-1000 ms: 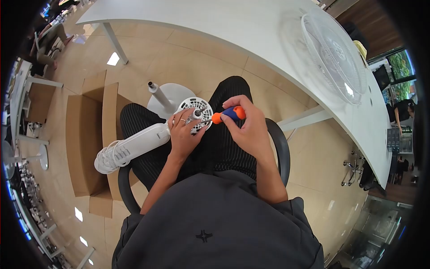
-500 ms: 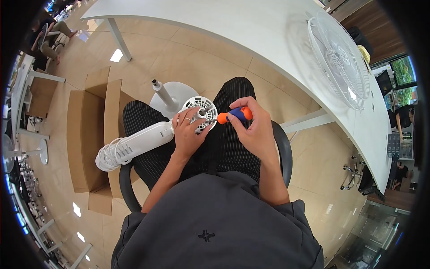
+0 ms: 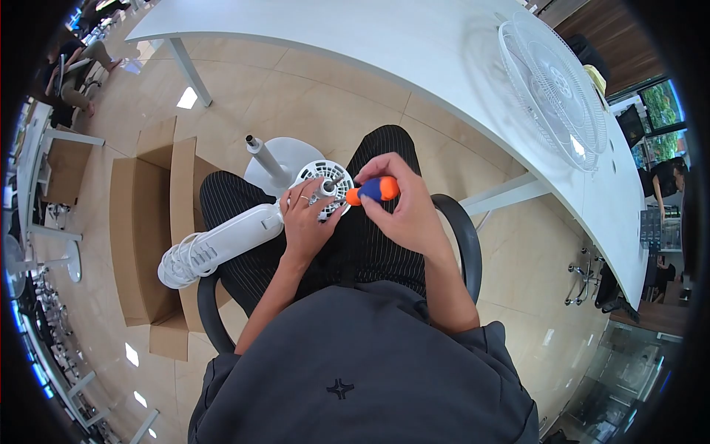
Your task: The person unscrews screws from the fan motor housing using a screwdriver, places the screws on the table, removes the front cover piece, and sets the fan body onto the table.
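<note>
A white fan body [image 3: 240, 231] lies across my lap, its round slotted motor housing [image 3: 310, 170] between my knees. My left hand [image 3: 302, 226] is closed around the motor end, fingers near the metal shaft at its centre. In my right hand [image 3: 405, 214] is an orange and blue screwdriver [image 3: 379, 189], gripped by the handle between thumb and fingers. It points left at the housing; its tip is hard to make out beside my left fingers. The coiled white cord [image 3: 183, 260] is bundled at the body's far end.
A white stand base with upright pole [image 3: 268, 159] is on the floor beyond my knees. At left an open cardboard box [image 3: 137, 237] stands beside the chair. Fan grilles [image 3: 555, 92] rest on the white table [image 3: 414, 52]. Other people sit or stand farther off.
My right hand and the screwdriver have moved left, closer to the motor housing, and less of the screwdriver's shaft shows. My left hand keeps its hold. The view has shifted slightly.
</note>
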Demonstrator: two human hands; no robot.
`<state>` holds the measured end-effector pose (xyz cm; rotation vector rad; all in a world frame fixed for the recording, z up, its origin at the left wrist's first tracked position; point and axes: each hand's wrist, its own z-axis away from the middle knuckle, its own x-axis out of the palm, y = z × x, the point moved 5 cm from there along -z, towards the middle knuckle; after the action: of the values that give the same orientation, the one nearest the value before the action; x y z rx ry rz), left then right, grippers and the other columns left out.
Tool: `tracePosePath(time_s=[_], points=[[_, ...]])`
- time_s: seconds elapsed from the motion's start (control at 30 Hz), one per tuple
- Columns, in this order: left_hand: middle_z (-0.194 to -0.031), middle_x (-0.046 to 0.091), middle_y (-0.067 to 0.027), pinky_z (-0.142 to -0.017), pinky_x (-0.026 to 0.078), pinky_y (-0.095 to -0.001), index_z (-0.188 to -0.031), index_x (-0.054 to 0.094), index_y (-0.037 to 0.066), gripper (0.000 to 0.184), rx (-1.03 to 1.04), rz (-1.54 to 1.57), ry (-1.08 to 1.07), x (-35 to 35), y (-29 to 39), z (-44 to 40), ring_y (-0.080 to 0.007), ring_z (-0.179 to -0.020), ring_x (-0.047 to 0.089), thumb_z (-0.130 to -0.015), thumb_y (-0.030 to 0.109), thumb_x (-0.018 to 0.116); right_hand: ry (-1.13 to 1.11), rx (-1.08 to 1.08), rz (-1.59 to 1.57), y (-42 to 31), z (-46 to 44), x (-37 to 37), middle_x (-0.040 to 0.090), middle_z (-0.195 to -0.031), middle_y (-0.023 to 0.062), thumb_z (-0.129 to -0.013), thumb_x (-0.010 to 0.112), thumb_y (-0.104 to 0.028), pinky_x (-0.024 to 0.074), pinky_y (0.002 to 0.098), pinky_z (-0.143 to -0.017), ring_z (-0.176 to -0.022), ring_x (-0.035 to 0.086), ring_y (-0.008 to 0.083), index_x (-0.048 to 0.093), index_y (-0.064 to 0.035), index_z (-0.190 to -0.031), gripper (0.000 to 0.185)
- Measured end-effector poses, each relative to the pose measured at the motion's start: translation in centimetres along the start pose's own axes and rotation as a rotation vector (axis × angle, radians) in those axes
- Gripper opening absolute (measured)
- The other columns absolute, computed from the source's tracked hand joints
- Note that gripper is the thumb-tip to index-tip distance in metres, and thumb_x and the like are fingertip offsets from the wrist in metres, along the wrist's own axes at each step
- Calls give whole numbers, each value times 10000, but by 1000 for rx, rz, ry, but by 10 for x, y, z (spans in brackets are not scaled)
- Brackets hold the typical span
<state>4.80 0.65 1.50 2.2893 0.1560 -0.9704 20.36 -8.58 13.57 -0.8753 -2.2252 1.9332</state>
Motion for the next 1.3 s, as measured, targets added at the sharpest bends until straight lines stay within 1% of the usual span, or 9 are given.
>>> tracePosePath(time_s=[0.13, 0.23, 0.4, 0.67, 0.77, 0.87, 0.97, 1.17, 1.3], points=[[-1264, 701, -52, -1061, 364, -422, -906, 786, 137, 246, 1, -6, -3, 1, 0, 1, -254, -1233, 602, -707, 206, 914, 3, -11, 31, -4, -1, 3, 684, -971, 141, -810, 760, -64, 545, 356, -804, -887, 693, 270, 610, -15, -1073, 307], [-1267, 700, -51, -1061, 363, -424, -913, 788, 135, 250, -7, -9, -17, 0, 1, 1, -258, -1236, 601, -710, 210, 914, 152, 239, 372, -5, 0, -7, 686, -939, 128, -800, 744, -39, 543, 343, -821, -905, 693, 251, 613, -15, -1082, 312], [-1262, 702, -52, -1059, 363, -428, -911, 790, 131, 247, 0, -20, -16, 1, 0, 0, -261, -1237, 599, -713, 213, 913, 37, -21, -84, 8, 1, -15, 706, -970, 94, -813, 708, -4, 533, 324, -897, -968, 688, 191, 616, -20, -1102, 305], [-1293, 675, -72, -1110, 342, -473, -909, 794, 97, 167, -61, -32, -63, 3, 4, -3, -272, -1256, 578, -765, 161, 850, 251, 112, -355, 36, 14, -51, 680, -1049, 86, -918, 692, -6, 549, 293, -862, -1003, 655, 149, 546, -46, -1237, 354], [-1291, 661, -153, -1102, 349, -508, -915, 790, 60, 122, -50, -129, -171, 2, 19, -9, -327, -1270, 564, -807, 111, 765, 325, 184, -404, 47, 20, -64, 676, -1035, 80, -920, 699, -26, 552, 288, -802, -953, 656, 143, 548, -42, -1225, 341], [-1362, 583, -344, -1040, 408, -574, -930, 766, -21, 186, 109, -443, -423, 16, 30, -9, -433, -1281, 558, -843, 94, 648, 390, 265, -465, 77, 20, -56, 662, -992, 66, -933, 692, -56, 546, 284, -757, -903, 657, 134, 546, -46, -1218, 320], [-1407, 552, -367, -973, 471, -557, -946, 761, -25, 195, 181, -668, -608, 23, 40, -8, -448, -1247, 597, -845, 102, 654, 481, 406, -571, 132, 22, -35, 644, -913, 73, -906, 672, -39, 549, 298, -748, -828, 664, 142, 550, -43, -1191, 310], [-1475, 492, -368, -959, 513, -546, -1008, 721, -37, 209, 2, -552, -712, 28, 37, -12, -483, -1254, 598, -870, 73, 609, 355, 701, -440, 185, 16, 12, 666, -826, 85, -877, 733, -114, 544, 310, -654, -709, 665, 165, 611, 21, -1171, 346], [-1456, 509, -365, -934, 489, -563, -999, 657, -101, 215, -97, -407, -584, 31, 30, -13, -481, -1243, 582, -836, 12, 574, -6, 615, -264, 233, -9, 58, 701, -737, 93, -882, 774, -261, 541, 319, -601, -629, 673, 165, 720, 44, -969, 322]])
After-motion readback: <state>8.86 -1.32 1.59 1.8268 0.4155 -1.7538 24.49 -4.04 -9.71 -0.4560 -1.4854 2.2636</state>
